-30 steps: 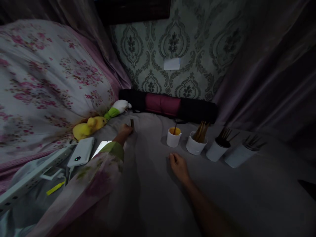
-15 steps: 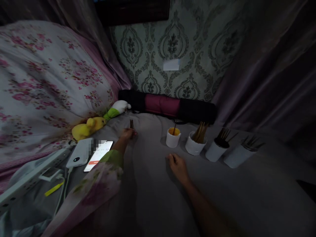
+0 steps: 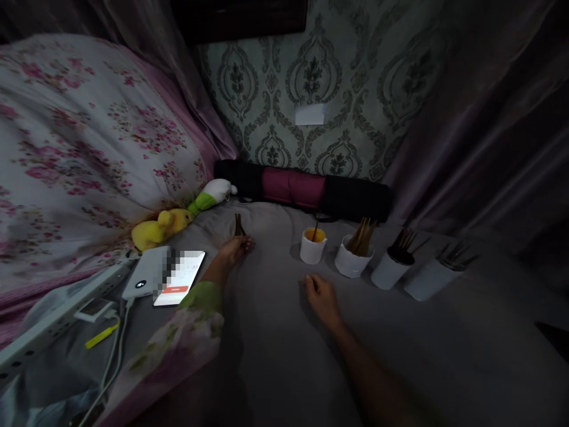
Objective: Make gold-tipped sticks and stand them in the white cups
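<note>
My left hand (image 3: 235, 249) is closed around a small bunch of thin brown sticks (image 3: 239, 225), whose ends point up and spread slightly apart. To the right, my right hand (image 3: 320, 296) rests on the grey sheet with its fingers curled in, and no object shows in it. Just beyond it stands a white cup (image 3: 312, 251) with a yellow inside and one stick in it. Farther right is a second white cup (image 3: 352, 264) with several light-brown sticks. Beside that come a third cup (image 3: 389, 274) and a fourth cup (image 3: 430, 283), both leaning in view and holding darker sticks.
A black and maroon rolled bag (image 3: 293, 186) lies along the wall. At left are a lit phone (image 3: 184, 279), a white power bank (image 3: 144, 276), a power strip (image 3: 53, 323) with cables, a yellow stick-like item (image 3: 101, 337) and plush toys (image 3: 153, 233). The light is dim.
My left hand has moved slightly right and nearer me; the sticks in it now spread apart more at the top. My right hand stays in place. The view has shifted a little.
</note>
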A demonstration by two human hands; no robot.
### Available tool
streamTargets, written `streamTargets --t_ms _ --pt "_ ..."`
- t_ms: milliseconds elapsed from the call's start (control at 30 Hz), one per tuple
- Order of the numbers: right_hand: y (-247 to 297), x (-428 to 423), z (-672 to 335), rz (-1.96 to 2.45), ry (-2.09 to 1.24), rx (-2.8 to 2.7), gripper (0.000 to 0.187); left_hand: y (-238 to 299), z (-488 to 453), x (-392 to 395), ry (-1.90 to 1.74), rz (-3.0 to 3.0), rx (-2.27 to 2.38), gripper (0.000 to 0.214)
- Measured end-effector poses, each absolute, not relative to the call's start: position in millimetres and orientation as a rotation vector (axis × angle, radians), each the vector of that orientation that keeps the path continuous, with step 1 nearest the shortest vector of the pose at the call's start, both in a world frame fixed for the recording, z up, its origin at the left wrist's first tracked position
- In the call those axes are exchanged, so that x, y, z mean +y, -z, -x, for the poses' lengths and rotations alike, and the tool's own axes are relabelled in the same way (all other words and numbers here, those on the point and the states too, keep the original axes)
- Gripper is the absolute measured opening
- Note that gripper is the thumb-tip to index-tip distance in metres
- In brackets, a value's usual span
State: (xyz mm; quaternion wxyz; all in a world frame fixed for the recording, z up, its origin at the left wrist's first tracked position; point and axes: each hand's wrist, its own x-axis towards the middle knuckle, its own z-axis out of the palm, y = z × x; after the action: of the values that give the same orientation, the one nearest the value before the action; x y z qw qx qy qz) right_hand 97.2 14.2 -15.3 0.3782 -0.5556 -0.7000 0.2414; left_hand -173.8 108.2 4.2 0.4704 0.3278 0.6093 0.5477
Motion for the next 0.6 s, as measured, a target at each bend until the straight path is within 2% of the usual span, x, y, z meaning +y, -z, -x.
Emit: streamTargets --t_ms 600 --pt "8 13 -97 1.415 -0.659 -1.785 0.037 -2 141 68 -1.479 -0.612 1.18 0.013"
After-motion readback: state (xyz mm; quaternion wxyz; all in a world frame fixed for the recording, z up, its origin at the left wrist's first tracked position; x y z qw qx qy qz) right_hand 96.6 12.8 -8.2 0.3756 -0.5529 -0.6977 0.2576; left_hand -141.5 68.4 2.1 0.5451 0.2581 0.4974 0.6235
